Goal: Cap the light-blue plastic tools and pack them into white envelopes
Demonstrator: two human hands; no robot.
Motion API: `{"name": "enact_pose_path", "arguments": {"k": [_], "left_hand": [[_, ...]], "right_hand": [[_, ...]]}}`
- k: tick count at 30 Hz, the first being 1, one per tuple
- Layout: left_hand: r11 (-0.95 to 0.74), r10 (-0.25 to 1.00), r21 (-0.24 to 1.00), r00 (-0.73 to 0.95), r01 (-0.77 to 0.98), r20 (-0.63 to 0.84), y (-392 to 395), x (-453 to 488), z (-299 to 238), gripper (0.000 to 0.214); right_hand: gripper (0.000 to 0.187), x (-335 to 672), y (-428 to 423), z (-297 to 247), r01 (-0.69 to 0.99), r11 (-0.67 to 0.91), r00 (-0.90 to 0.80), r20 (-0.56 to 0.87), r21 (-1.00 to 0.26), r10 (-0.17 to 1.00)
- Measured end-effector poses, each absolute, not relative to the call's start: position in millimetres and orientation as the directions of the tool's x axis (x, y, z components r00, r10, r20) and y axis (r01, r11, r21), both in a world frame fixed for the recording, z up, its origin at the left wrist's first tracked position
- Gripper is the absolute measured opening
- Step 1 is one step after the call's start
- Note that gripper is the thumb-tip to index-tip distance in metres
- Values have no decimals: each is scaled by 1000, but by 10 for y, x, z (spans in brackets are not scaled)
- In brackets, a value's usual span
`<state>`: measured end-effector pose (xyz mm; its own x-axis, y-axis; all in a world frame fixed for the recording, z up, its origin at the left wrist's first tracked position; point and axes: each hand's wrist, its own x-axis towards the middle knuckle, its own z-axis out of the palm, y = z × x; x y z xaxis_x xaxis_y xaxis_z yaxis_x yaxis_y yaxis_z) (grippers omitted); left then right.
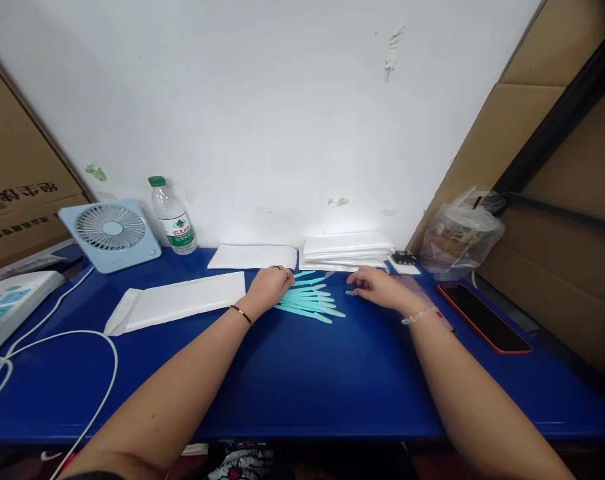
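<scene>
**Left hand (271, 288) at a fan of turquoise sticks (309, 303), right hand (377, 289) apart from it**

The left hand is curled down over the left ends of the turquoise sticks; its fingertips are partly hidden, so I cannot tell how firmly it holds them. The sticks lie on the blue tabletop (322, 380), their free ends spread toward the right hand. The right hand is partly open, with a gap between thumb and fingers; a pale bit at the thumb is too small to identify.

Just left of the left hand lies a white padded envelope (182, 303). To the right of the right hand, past the wrist, lies a dark-screened phone (487, 319) with a red edge.

Beyond the left hand is a flat white packet (252, 256); beyond the gap between the hands, a stack of white packets (347, 248). Farther off, to the left hand's left, stand a water bottle (176, 223) and a light-blue fan (113, 229); a clear bag (459, 233) stands beyond the right hand, to its right. Behind rises a white wall (282, 120).
</scene>
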<state>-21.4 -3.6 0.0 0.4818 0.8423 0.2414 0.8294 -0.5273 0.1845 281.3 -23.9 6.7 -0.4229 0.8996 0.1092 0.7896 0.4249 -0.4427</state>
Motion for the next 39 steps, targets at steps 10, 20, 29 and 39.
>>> {"name": "enact_pose_path", "arguments": {"k": [10, 20, 29, 39], "left_hand": [[-581, 810, 253, 518, 773, 277, -112, -165, 50, 23], [-580, 812, 263, 519, 771, 267, -110, -172, 59, 22], [-583, 811, 295, 521, 757, 266, -122, -162, 56, 22], [-576, 813, 447, 534, 684, 231, -201, -101, 98, 21]], "right_hand": [[14, 2642, -318, 136, 686, 337, -350, 114, -645, 930], [29, 2541, -290, 61, 400, 247, -274, 142, -883, 951], [32, 2367, -323, 65, 196, 219, -278, 160, -956, 947], [29, 2254, -392, 69, 196, 151, -367, 70, -969, 928]]}}
